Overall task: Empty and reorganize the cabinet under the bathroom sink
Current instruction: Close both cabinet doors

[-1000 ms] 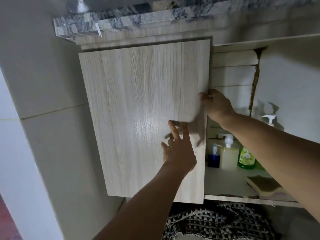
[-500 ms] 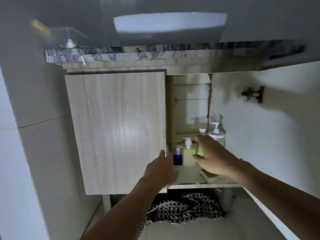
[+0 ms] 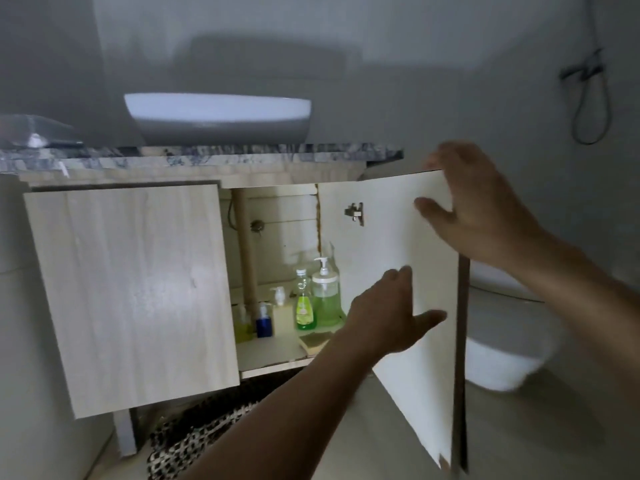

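Note:
The cabinet under the sink has its left door (image 3: 131,296) closed and its right door (image 3: 408,341) swung open. My right hand (image 3: 481,209) grips the open door's top corner, fingers over the edge and thumb on the inner face. My left hand (image 3: 391,313) hovers open in front of that door's inner face, fingers spread. On the shelf (image 3: 270,351) stand a pump dispenser of green liquid (image 3: 325,296), a green dish-soap bottle (image 3: 304,306), a beige pump bottle (image 3: 280,311), a small blue bottle (image 3: 264,322) and a yellowish bottle (image 3: 242,327). A sponge (image 3: 313,341) lies in front.
A drain pipe (image 3: 247,258) runs down inside the cabinet. The white basin (image 3: 218,116) sits on the marble counter (image 3: 242,154). A patterned mat (image 3: 194,434) lies on the floor below. A toilet (image 3: 502,358) stands right of the open door; a shower hose (image 3: 588,98) hangs beyond.
My right hand left the bottles and took the right door's top corner, and that door has swung wider. My left hand moved right, away from the left door. The view pulled back.

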